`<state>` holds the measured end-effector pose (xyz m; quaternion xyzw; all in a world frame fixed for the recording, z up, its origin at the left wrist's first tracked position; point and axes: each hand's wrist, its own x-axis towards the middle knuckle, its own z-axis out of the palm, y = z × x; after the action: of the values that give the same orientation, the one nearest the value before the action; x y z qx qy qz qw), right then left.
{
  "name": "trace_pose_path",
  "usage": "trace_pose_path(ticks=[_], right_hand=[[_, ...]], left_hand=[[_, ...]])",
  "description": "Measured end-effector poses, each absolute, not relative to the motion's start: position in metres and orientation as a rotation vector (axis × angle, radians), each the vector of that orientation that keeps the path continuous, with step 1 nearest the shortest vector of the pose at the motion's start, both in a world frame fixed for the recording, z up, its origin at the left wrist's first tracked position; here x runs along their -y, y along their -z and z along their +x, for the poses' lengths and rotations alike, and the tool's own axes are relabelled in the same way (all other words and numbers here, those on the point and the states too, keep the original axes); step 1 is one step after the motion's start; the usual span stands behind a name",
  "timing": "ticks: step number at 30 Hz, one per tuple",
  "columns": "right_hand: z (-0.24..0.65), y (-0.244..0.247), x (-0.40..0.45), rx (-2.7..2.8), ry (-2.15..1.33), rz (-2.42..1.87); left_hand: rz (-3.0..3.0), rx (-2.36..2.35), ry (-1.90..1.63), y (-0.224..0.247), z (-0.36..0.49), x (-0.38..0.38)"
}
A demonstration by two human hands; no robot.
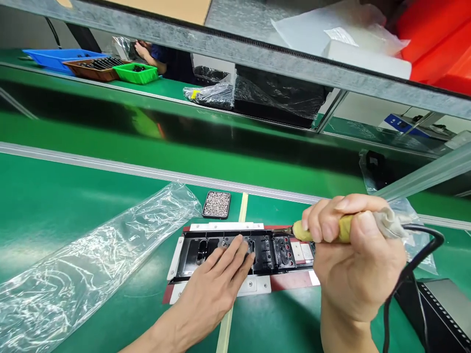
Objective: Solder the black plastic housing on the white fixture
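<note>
The right hand [356, 264] grips a corded yellow tool [345, 228], tip at the far edge of the black panel [263, 254] on the desk [110, 193]; the left hand [221, 279] lies spread there, grasping nothing. Work looks underway, finished share unclear; metal pieces [217, 204] fill the far tray [215, 216].

The left hand [215, 280] and right hand [356, 262] are bare (forearms [158, 336] too).

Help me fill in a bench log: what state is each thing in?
Left hand: open, on the part
Right hand: closed around the tool
Tool: tip at the part's upper edge
Part: lying between white blocks
Dish: full of metallic pieces
Long plastic: laid out, wrinkled
Brown bin: holding dark pieces
Green bin: holding dark pieces
Blue bin: contents unclear
</note>
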<state>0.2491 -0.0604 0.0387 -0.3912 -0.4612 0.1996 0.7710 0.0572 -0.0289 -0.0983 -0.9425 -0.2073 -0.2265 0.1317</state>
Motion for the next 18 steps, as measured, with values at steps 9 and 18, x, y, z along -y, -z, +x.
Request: trace_pose_path(ticks=[9,18], right_hand=[[0.228,-0.015,0.057,0.980,-0.708,-0.860],[0.219,0.003,0.053,1.017,-0.805,-0.874]], left_hand=[[-2.636,0.917,1.052,0.097,0.041,0.014],[-2.638,1.008,1.112,0.098,0.040,0.002]])
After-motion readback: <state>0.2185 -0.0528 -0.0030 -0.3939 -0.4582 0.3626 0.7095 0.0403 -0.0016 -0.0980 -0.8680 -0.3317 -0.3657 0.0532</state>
